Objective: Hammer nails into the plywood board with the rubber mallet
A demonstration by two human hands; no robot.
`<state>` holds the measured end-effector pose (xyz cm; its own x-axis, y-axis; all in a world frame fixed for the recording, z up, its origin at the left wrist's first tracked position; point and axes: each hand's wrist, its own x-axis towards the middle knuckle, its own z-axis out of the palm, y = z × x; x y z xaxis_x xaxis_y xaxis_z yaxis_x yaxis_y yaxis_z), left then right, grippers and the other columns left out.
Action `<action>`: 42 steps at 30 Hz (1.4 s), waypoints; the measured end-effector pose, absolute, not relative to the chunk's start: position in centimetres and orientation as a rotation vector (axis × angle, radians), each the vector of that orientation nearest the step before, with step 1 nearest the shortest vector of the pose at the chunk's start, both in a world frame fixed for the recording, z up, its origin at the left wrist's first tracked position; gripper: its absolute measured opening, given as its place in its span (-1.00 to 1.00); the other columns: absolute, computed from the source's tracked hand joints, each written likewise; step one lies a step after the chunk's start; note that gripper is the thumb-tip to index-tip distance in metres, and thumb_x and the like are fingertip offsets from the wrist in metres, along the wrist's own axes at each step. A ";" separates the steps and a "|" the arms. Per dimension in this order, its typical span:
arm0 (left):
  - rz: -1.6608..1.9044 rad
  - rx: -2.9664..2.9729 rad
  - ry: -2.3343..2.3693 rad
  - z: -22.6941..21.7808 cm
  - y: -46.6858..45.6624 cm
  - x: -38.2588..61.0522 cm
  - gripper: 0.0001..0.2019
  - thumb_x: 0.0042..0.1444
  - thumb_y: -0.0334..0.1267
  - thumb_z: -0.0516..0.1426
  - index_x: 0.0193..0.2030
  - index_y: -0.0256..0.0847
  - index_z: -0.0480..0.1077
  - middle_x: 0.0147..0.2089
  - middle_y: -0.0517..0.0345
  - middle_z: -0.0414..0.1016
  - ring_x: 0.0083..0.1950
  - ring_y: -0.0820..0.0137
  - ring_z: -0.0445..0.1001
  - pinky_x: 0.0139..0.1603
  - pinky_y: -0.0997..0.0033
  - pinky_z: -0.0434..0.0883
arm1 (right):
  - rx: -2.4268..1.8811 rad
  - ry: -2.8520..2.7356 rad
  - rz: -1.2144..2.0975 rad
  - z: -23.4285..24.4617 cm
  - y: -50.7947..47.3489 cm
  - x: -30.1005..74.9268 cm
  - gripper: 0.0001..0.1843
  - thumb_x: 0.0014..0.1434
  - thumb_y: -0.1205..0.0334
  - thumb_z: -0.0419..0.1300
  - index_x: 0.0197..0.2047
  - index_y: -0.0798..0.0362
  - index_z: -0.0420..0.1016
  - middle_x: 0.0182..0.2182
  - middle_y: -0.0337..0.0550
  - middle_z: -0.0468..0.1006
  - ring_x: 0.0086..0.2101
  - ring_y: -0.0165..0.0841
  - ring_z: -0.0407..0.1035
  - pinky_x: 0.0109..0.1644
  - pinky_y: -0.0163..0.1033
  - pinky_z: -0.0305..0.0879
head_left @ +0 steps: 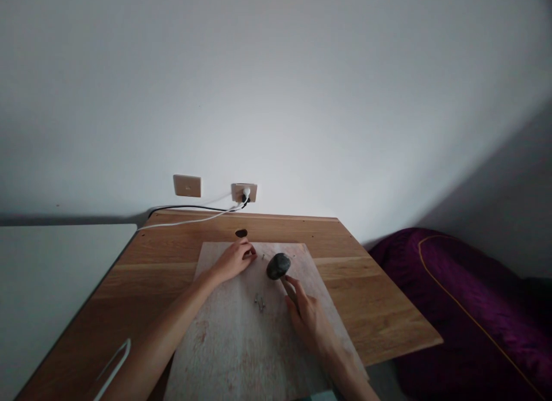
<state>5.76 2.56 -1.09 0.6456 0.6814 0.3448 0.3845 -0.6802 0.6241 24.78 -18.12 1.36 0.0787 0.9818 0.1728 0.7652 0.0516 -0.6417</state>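
Observation:
My right hand is wrapped around the handle of a mallet with a dark, rounded head. That head hangs over the far part of a pale, worn board. On the far left of the board, my left hand has its thumb and fingertips pinched together; whatever sits between them is too small to make out. Just right of those fingertips, a small nail seems to stand in the board. Several loose metal nails or screws lie nearer to me, left of my right hand.
Beneath the board is a wooden table with a dark cable hole. A white cable and a black one run along its back to a wall socket. A white surface adjoins at left; purple fabric bulges at right.

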 end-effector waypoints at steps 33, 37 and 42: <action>0.334 2.471 0.846 4.3 3.7 2.4 -0.63 0.10 -0.45 0.09 0.00 -0.16 0.56 -0.25 0.12 0.64 -0.25 0.32 0.58 -0.21 0.43 0.35 | -1.700 -1.654 0.514 1.7 -18.4 24.5 -0.51 0.38 0.35 -0.01 0.33 -0.05 0.33 -0.02 -0.05 0.71 -0.06 -0.19 0.63 -0.06 -0.18 0.55; 0.498 2.430 0.835 3.5 4.5 2.1 -0.78 0.18 -0.37 0.10 -0.14 -0.17 0.57 -0.16 0.05 0.67 -0.15 0.28 0.61 -0.10 0.39 0.40 | -1.697 -1.659 0.535 1.6 -18.4 24.5 -0.51 0.39 0.33 -0.03 0.34 -0.04 0.31 0.10 0.01 0.65 0.03 -0.17 0.60 0.05 -0.10 0.53; 0.551 2.383 0.831 2.7 4.4 2.6 -0.90 0.17 -0.36 0.15 -0.26 -0.17 0.52 -0.24 0.11 0.65 -0.19 0.29 0.61 -0.12 0.40 0.39 | -1.714 -1.655 0.533 1.4 -18.3 24.5 -0.53 0.40 0.32 -0.03 0.32 -0.04 0.31 0.16 0.01 0.61 0.00 -0.19 0.61 0.05 -0.10 0.54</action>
<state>2.65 4.41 2.68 0.7244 0.6617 0.1934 0.4355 -0.6567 0.6157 24.46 -18.25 1.43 0.1052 0.9804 0.1664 0.6988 0.0462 -0.7138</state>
